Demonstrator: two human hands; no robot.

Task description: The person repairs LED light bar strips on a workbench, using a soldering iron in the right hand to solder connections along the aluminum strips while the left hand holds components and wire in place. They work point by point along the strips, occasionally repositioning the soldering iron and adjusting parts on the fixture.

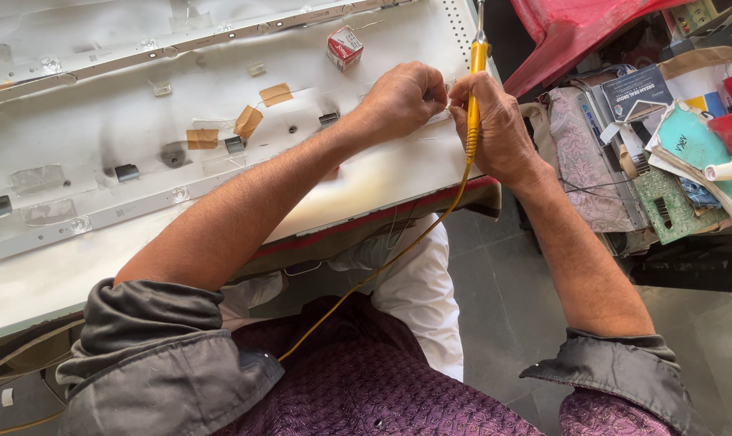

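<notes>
Grey tiled floor below, cluttered shelf at the right edge with a red plastic chair tipped above it and a green circuit board among papers and cloth.

Across the bench, a wide white metal panel, lying flat, scorched in spots, patched with tan tape. Along it, two pale light strips running left to right, each dotted with small clear lenses. Near the far right corner, a small red and white box, standing apart from both hands.

At the panel's right edge, both hands close together, nearly touching. Left hand: fingers bunched tight and pressed down on the panel rim; whatever is pinched there hidden by the knuckles. Right hand: wrapped firmly around a yellow soldering iron, held upright like a pen, handle pointing away from the body, working end out of clear view. Yellow cord trailing from the handle down past the bench edge to the lap.

Judged from this: fine joint work at the panel's edge, mid-step, one hand steadying, the other bringing the tool. Calls for a still left pinch, a steady wrist on the right, slack kept in the cord so as not to tug the handle, and fingertips kept off the hot end.
</notes>
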